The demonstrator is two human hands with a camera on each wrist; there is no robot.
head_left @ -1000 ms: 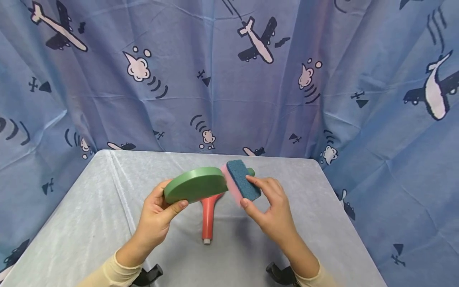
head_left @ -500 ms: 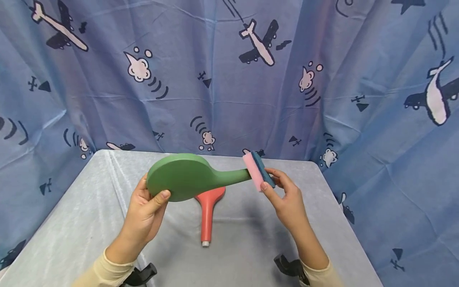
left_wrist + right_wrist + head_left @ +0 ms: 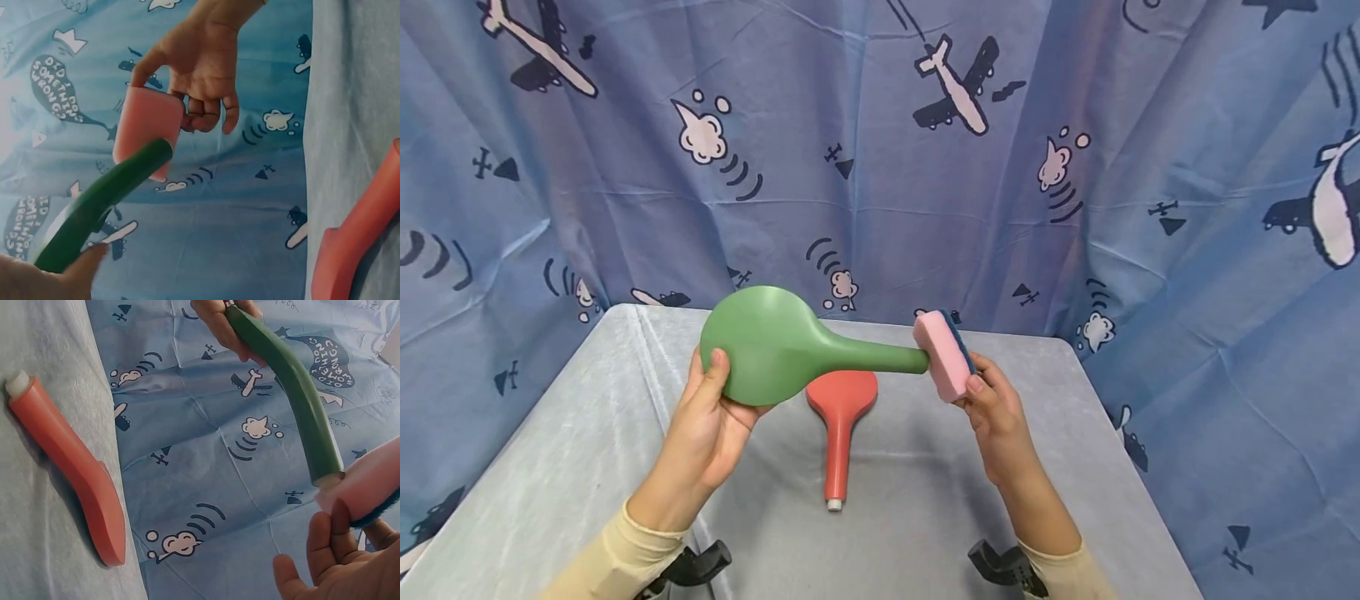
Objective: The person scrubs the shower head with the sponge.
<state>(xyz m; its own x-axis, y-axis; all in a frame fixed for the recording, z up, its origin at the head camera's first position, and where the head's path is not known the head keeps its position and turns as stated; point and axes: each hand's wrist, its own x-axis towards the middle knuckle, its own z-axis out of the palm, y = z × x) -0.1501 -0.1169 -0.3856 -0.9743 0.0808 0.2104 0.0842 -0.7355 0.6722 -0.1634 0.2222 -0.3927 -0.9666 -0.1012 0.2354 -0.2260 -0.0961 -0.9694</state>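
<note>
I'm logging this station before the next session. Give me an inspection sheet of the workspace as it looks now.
Surface: table under a pale grey cloth, creased.
Job's things: green paddle held in the air; pink sponge with a dark blue backing pressed against the end of its handle.
Clutter: red paddle lying flat on the cloth, handle toward the person.
Hands: left hand grips the green paddle's round head; right hand pinches the sponge.
Cables: nothing seen; two black mounts at the near edge.
Surroundings: blue curtain printed with aeroplanes and clouds.
</note>
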